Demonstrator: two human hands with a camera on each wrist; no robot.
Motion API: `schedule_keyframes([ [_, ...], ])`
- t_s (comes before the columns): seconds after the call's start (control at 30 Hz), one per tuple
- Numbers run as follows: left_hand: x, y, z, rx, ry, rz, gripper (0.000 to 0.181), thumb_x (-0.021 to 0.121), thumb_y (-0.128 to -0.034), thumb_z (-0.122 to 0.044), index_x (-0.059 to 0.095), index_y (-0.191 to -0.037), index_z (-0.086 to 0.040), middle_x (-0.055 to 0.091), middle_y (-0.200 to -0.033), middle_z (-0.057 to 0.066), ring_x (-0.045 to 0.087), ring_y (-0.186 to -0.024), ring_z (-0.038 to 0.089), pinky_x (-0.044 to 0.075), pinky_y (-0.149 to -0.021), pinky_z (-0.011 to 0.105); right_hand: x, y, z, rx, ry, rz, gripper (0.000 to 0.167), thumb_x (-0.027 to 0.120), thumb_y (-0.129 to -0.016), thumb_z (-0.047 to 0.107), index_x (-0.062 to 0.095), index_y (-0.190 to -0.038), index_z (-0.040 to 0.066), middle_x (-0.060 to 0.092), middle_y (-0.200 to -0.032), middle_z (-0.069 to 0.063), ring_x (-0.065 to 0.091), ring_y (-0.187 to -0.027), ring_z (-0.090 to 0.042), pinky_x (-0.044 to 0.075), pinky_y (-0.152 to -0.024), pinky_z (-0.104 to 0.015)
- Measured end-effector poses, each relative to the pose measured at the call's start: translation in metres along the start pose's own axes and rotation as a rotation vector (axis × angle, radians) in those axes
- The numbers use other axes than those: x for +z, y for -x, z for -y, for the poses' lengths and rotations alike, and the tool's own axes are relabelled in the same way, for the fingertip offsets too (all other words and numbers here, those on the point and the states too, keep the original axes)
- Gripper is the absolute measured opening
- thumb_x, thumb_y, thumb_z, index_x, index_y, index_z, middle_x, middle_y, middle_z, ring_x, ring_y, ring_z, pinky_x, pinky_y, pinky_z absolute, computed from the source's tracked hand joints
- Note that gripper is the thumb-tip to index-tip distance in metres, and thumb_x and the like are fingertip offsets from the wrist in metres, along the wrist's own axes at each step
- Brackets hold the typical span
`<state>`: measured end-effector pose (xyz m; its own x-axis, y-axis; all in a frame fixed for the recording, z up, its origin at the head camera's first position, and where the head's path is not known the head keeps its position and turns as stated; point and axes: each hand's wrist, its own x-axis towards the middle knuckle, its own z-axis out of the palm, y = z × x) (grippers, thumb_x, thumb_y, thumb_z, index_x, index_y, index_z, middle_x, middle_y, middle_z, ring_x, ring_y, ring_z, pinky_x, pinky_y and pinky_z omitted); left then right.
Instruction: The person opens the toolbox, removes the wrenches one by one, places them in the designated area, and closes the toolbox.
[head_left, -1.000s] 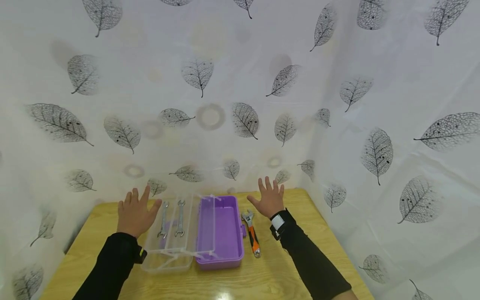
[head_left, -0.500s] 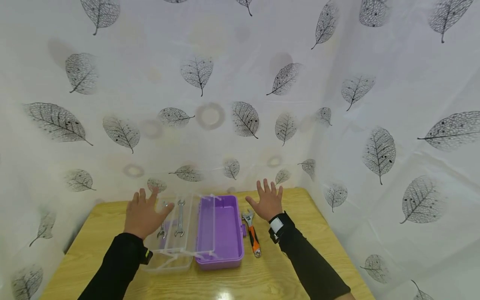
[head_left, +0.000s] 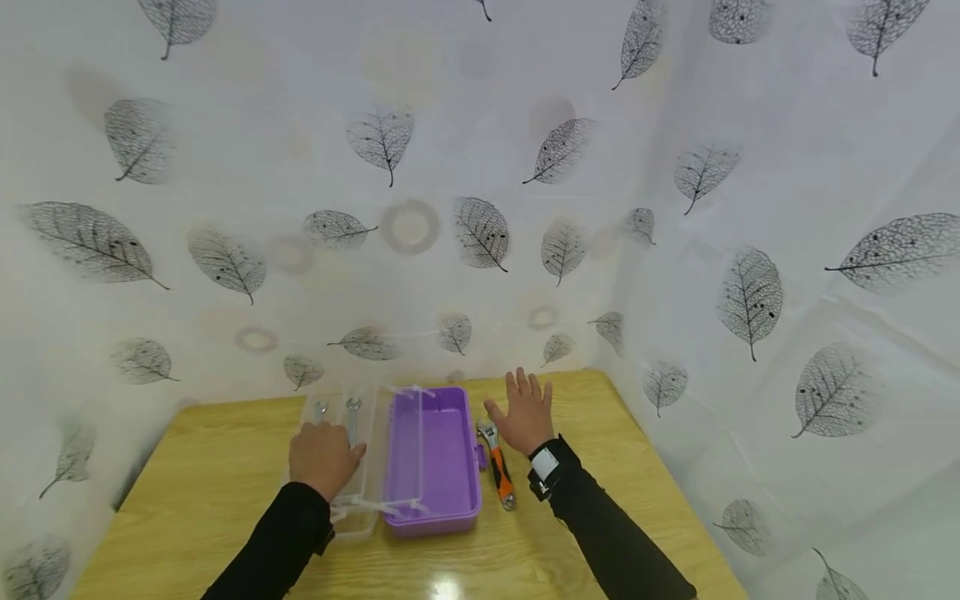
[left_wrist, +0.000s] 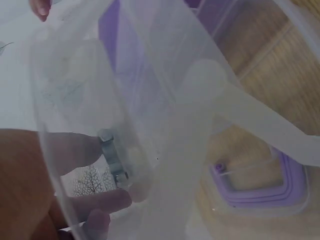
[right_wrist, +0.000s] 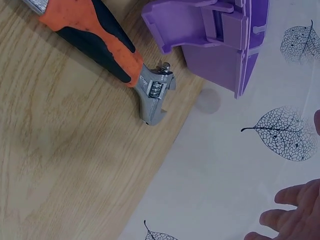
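Silver wrench (head_left: 321, 410) is at left of the head frame, in the clear tray (head_left: 371, 442), mostly hidden under L hand (head_left: 324, 458). Second wrench (head_left: 352, 421) lies just right of it, same tray, beside the thumb; can't tell if a divider splits them. L fingers bend down over the 1st wrench; in the L wrist view thumb & fingertips sit either side of a wrench end, but seen thru cloudy plastic, so can't tell if they pinch it or only flank it. Progress, my read: box opened up, L hand at the tray, i.e. early on. Not done: neither silver wrench looks lifted out, & orange-black adj. wrench (head_left: 497, 467) lies on the table (head_left: 637, 517), lower centre, just right of the box, untouched. R hand (head_left: 525, 419), right of centre, has fingers spread, holds nothing. Containers: purple box (head_left: 435, 527), lower centre, has its catch on the right side; only bare purple floor visible inside, tho clear plastic juts over its left part. Clear lid (head_left: 356, 527) is folded out left, below the tray, w/ a purple handle (left_wrist: 295, 182) at lower right of the L wrist view.
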<state>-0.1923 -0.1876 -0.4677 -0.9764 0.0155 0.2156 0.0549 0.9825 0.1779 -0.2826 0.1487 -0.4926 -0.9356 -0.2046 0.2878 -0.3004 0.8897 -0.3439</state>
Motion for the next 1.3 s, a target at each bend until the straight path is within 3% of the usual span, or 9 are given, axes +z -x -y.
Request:
schedule_keyframes([
  [0.13, -0.001, -0.007, 0.001, -0.033, 0.086, 0.104, 0.05, 0.079, -0.0929, -0.028, 0.053, -0.054, -0.012, 0.044, -0.051, -0.001, 0.048, -0.047, 0.018, 0.034, -0.044, 0.029, 0.008, 0.006, 0.002, 0.008, -0.077, 0.01, 0.072, 0.053, -0.106, 0.047, 0.04, -0.157, -0.002, 0.031, -0.164, -0.028, 0.027, -0.152, -0.049, 0.009, -0.126, -0.068],
  [0.3, -0.006, -0.014, 0.003, -0.054, 0.142, 0.224, 0.028, 0.079, -0.0886, -0.016, 0.063, -0.067, -0.008, 0.058, -0.061, 0.002, 0.055, -0.055, 0.02, 0.046, -0.049, 0.034, 0.015, 0.013, 0.009, 0.004, -0.175, 0.032, 0.073, 0.055, -0.105, 0.045, 0.038, -0.157, -0.004, 0.027, -0.165, -0.03, 0.023, -0.153, -0.048, 0.006, -0.127, -0.065],
  [0.47, -0.013, -0.014, 0.005, -0.063, 0.205, 0.256, 0.029, 0.073, -0.0886, -0.014, 0.063, -0.062, -0.008, 0.058, -0.056, 0.002, 0.055, -0.052, 0.02, 0.044, -0.048, 0.032, 0.014, 0.02, 0.024, -0.023, -0.235, 0.039, 0.07, 0.059, -0.104, 0.041, 0.04, -0.155, -0.004, 0.03, -0.163, -0.03, 0.027, -0.152, -0.046, 0.014, -0.127, -0.063],
  [0.7, -0.021, -0.005, 0.004, -0.036, 0.335, 0.163, 0.035, 0.061, -0.0986, -0.01, 0.056, -0.064, -0.01, 0.05, -0.057, 0.0, 0.046, -0.052, 0.017, 0.034, -0.053, 0.03, -0.004, 0.027, 0.056, -0.021, -0.5, 0.083, 0.057, 0.059, -0.105, 0.036, 0.049, -0.149, 0.001, 0.039, -0.159, -0.024, 0.036, -0.149, -0.04, 0.037, -0.12, -0.057],
  [0.83, -0.037, 0.002, -0.032, -0.008, 0.486, 0.067, 0.018, 0.059, -0.1033, -0.011, 0.068, -0.088, -0.006, 0.06, -0.07, -0.001, 0.052, -0.059, 0.013, 0.04, -0.055, 0.029, -0.017, 0.031, 0.083, -0.02, -0.769, 0.176, 0.045, 0.057, -0.108, 0.033, 0.058, -0.14, 0.002, 0.061, -0.137, -0.017, 0.058, -0.13, -0.033, 0.051, -0.109, -0.047],
  [0.93, -0.045, 0.012, -0.065, 0.037, 0.599, 0.038, 0.013, 0.063, -0.1038, -0.012, 0.073, -0.106, -0.004, 0.066, -0.077, -0.001, 0.056, -0.062, 0.01, 0.045, -0.055, 0.026, -0.027, 0.036, 0.1, -0.033, -0.986, 0.257, 0.04, 0.056, -0.109, 0.031, 0.061, -0.136, 0.001, 0.068, -0.124, -0.014, 0.066, -0.116, -0.03, 0.058, -0.099, -0.038],
  [1.07, -0.049, 0.025, -0.092, 0.103, 0.678, 0.034, 0.009, 0.067, -0.1015, -0.012, 0.075, -0.104, -0.007, 0.066, -0.076, -0.006, 0.056, -0.062, 0.006, 0.045, -0.054, 0.023, -0.039, 0.042, 0.11, -0.096, -1.108, 0.265, 0.029, 0.056, -0.109, 0.021, 0.066, -0.12, -0.004, 0.07, -0.109, -0.017, 0.07, -0.1, -0.026, 0.061, -0.087, -0.031],
  [1.17, -0.048, 0.029, -0.095, 0.128, 0.703, 0.028, 0.012, 0.068, -0.1018, -0.017, 0.075, -0.109, -0.01, 0.07, -0.081, -0.008, 0.062, -0.068, 0.004, 0.052, -0.06, 0.024, -0.045, 0.042, 0.107, -0.118, -1.102, 0.223, 0.025, 0.057, -0.108, 0.017, 0.066, -0.109, -0.006, 0.069, -0.098, -0.019, 0.068, -0.088, -0.019, 0.061, -0.08, -0.031],
  [1.3, -0.047, 0.024, -0.075, 0.099, 0.68, 0.023, 0.039, 0.064, -0.1044, -0.039, 0.066, -0.135, -0.015, 0.075, -0.106, -0.001, 0.071, -0.095, 0.014, 0.059, -0.083, 0.036, -0.045, 0.032, 0.08, -0.031, -1.1, 0.188, 0.025, 0.057, -0.108, 0.015, 0.063, -0.111, -0.009, 0.068, -0.098, -0.022, 0.066, -0.082, -0.014, 0.063, -0.078, -0.037],
])
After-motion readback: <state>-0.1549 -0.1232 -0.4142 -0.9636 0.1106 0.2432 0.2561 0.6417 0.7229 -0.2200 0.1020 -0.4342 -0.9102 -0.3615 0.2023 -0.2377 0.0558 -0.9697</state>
